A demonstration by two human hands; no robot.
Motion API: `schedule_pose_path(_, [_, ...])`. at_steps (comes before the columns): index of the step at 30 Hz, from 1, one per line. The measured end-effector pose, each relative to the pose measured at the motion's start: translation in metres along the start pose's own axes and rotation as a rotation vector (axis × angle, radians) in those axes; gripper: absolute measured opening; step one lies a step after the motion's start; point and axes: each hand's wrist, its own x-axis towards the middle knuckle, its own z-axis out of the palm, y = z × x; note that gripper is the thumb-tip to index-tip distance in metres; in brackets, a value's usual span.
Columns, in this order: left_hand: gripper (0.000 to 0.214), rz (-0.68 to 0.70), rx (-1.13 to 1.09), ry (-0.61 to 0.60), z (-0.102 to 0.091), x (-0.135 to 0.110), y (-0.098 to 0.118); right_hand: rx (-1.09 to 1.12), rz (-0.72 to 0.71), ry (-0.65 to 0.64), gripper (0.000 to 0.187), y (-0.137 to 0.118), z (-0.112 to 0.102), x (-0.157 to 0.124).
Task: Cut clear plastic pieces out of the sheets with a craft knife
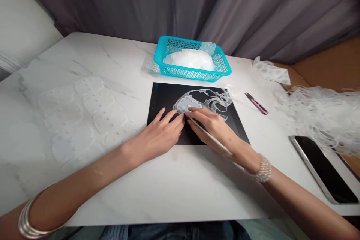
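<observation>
A small translucent plastic piece with raised bumps lies on a black mat, and thin clear strips trail from it to the right. My left hand lies flat with its fingers stretched out, fingertips at the near edge of the piece. My right hand is closed around a slim pale tool, which runs back along the palm towards the wrist. Its tip is hidden between the fingers at the near edge of the piece, close to my left fingertips.
A blue basket heaped with white translucent pieces stands behind the mat. More clear pieces lie on the left. To the right are pink-handled thread snips, a tangled pile of clear strips, a crumpled translucent sheet and a phone.
</observation>
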Motion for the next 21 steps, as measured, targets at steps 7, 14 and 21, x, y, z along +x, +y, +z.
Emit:
schedule_pose_path(7, [0.043, -0.051, -0.086, 0.042, 0.001, 0.002, -0.004, -0.031, -0.057, -0.053, 0.033, 0.005, 0.006, 0.009])
schedule_pose_path(14, [0.048, -0.133, -0.037, 0.042, 0.006, 0.006, 0.007, -0.080, -0.084, -0.080, 0.030, 0.003, 0.006, 0.011])
schedule_pose_path(21, [0.047, -0.099, -0.021, 0.051, 0.008, 0.002, 0.003, -0.180, -0.117, -0.061, 0.028, 0.009, 0.006, 0.014])
